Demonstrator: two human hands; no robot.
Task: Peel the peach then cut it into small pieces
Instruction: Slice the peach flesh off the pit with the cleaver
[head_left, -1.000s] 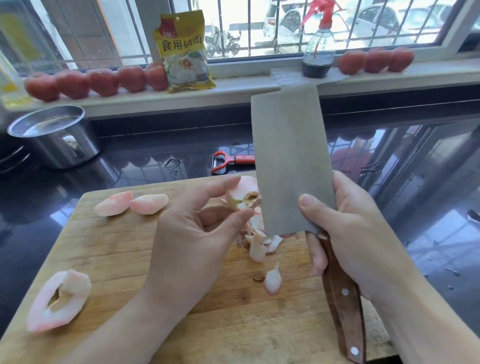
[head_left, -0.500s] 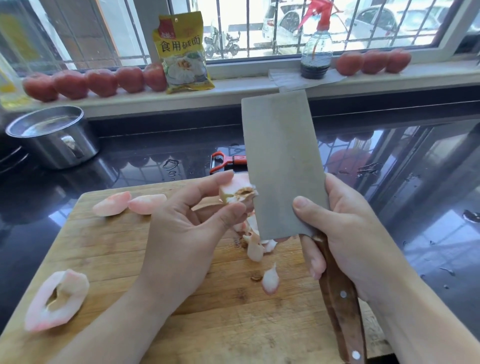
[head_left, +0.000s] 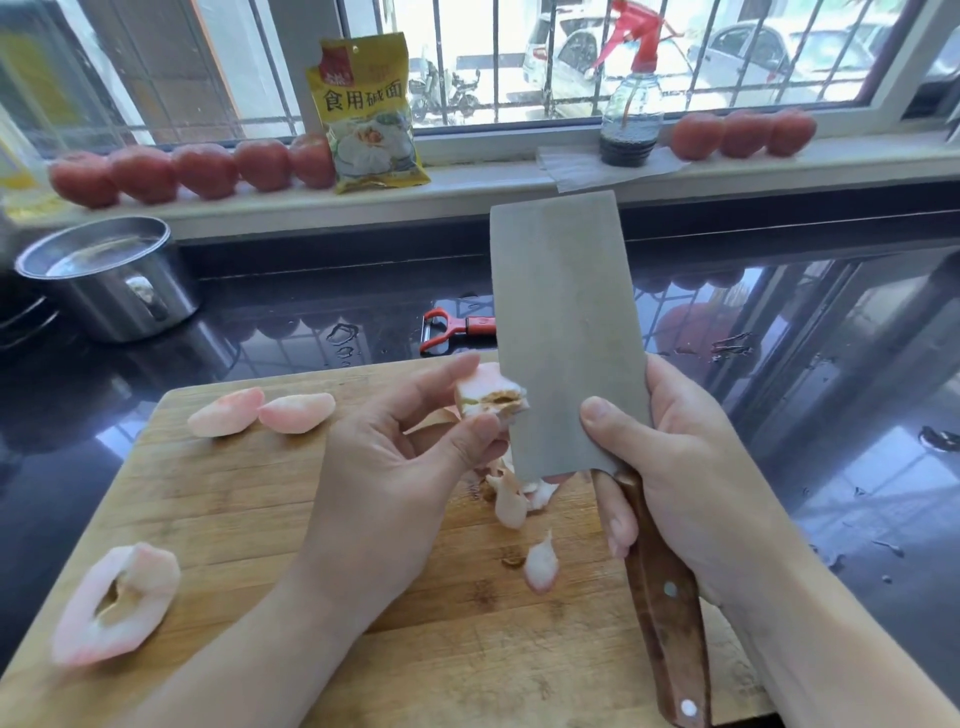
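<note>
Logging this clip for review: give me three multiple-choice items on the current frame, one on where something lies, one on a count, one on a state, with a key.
1. Where is the red peeler?
A. on the counter beyond the cutting board
B. on the windowsill
C. in the steel pot

2. How many red fruits sit right of the spray bottle on the sill?
A. two
B. three
C. five

3. How is the cleaver held?
A. lying flat on the board
B. blade raised, right hand on the handle
C. left hand grips it

Key: 1 A, it lies on dark counter behind the board. 2 B, three show there. 3 B, the left hand pinches the peach piece instead.
</note>
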